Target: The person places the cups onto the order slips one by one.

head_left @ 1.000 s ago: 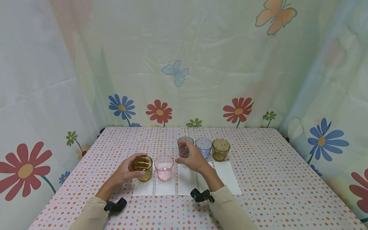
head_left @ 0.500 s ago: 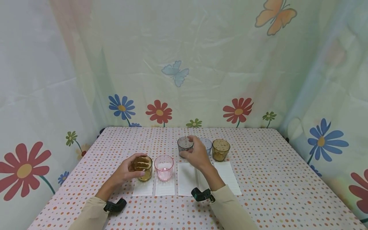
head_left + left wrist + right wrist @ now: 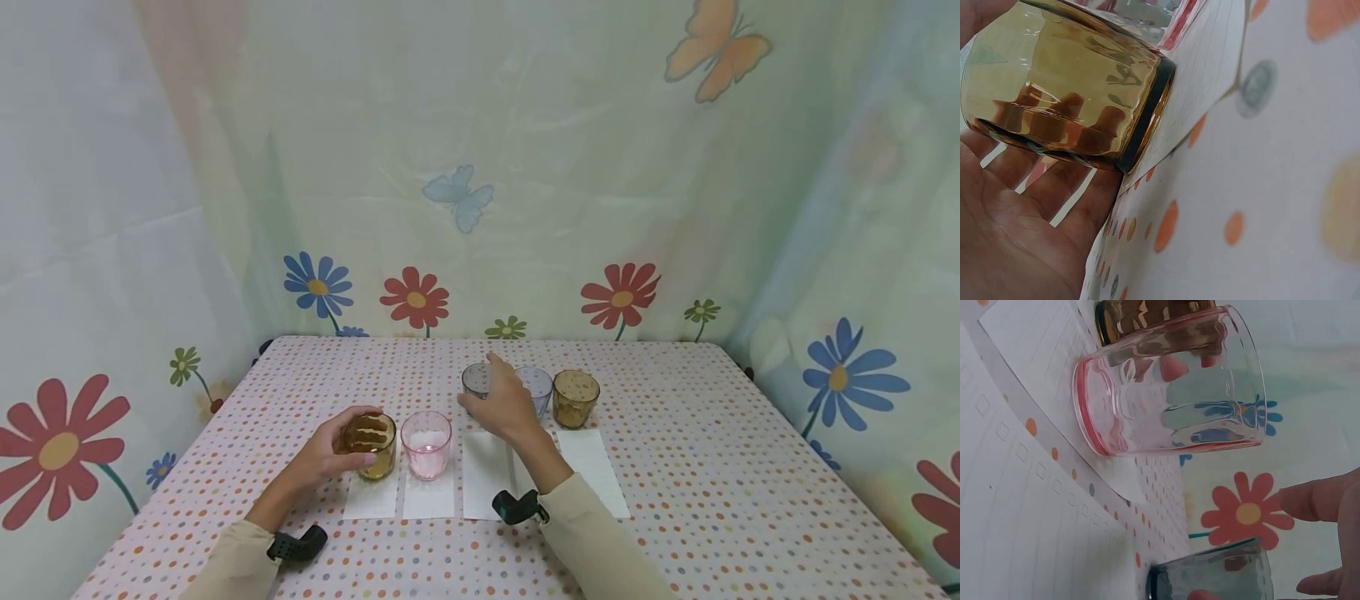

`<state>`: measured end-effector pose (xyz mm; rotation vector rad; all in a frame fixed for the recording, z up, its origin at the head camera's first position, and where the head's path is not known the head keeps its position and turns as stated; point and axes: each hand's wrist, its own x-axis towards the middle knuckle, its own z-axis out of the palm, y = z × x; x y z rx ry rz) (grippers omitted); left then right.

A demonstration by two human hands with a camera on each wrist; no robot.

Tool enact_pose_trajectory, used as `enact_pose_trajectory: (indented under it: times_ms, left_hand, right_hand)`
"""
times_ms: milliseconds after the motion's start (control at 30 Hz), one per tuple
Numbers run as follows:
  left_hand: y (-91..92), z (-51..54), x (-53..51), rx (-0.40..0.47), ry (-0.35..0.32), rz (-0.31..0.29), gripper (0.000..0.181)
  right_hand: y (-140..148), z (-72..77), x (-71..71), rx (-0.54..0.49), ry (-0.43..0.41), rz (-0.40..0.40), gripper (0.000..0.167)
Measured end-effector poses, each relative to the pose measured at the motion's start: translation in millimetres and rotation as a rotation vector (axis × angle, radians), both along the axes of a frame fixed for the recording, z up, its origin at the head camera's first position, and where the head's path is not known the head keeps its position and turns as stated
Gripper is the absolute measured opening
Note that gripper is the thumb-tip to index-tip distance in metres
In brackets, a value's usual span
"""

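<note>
My left hand point(image 3: 326, 454) is wrapped round an amber glass point(image 3: 384, 454), thumb in front and fingers behind. In the left wrist view those fingers show through the amber glass point(image 3: 1079, 75), whose base is at a paper sheet. Beside it a clear pink-rimmed glass point(image 3: 426, 457) stands on another sheet. My right hand point(image 3: 506, 408) is spread at a grey glass point(image 3: 476, 382) in the back row and partly covers it. In the right wrist view two fingers stand apart from the grey glass point(image 3: 1210, 575); a fingertip shows at its lower side, contact unclear.
Right of the grey glass stand a pale blue glass point(image 3: 536, 387), partly behind my hand, and a second amber glass point(image 3: 575, 404). Several paper sheets point(image 3: 483, 475) lie in a row on the dotted tablecloth point(image 3: 690, 483). A flowered curtain point(image 3: 337, 167) encloses the table.
My right hand moved back and right to the grey glass, then slightly left, its thumb now before the glass. The left hand keeps its hold. The head view tilted slightly up.
</note>
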<state>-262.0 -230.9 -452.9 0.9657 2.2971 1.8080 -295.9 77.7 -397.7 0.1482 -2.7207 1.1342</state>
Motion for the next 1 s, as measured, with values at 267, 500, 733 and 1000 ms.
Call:
enact_pose_trajectory:
  times_ms: [267,500,733,1000]
  left_hand:
    - [-1.4,-0.8,-1.3,-0.001,-0.013,0.004,0.062]
    - [-2.0,-1.4,-1.7,0.006,-0.006,-0.004,0.062]
    - [-0.8,-1.1,-1.5,0.009,-0.005,-0.001,0.061]
    - [-1.7,-0.6,-0.6,0.003,-0.005,0.000,0.061]
  right_hand:
    - [-5,12.5,-6.4,0.144,-0.065,-0.010,0.095]
    - [-9,13.8,-11.6,0.235,-0.099,-0.011,0.099]
    - [-12,13.2,-15.6,0.272,-0.128,-0.013,0.100]
    - [-14,9.3,-21.9,0.314,-0.120,-0.006,0.081]
